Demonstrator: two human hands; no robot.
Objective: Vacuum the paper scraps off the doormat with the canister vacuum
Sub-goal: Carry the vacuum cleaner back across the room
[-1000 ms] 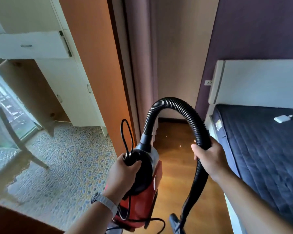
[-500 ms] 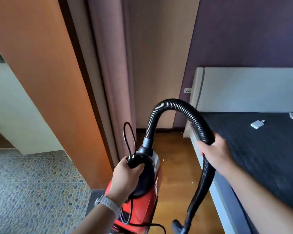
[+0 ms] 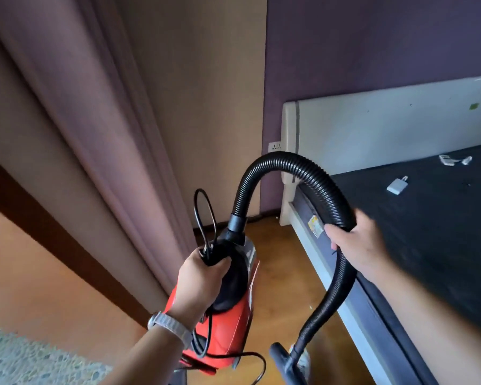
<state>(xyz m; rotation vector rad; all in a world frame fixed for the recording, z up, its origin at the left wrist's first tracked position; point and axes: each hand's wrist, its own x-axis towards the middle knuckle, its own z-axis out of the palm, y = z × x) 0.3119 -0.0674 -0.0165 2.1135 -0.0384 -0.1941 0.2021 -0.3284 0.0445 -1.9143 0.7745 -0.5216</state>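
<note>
Half the nozzle [image 3: 281, 360] is cropped; left hand [image 3: 200, 282] covers the vacuum handle [image 3: 220, 252].

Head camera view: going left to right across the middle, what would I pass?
Curtain → left hand gripping the vacuum → right hand gripping the hose → white adapter on the mattress.
</note>
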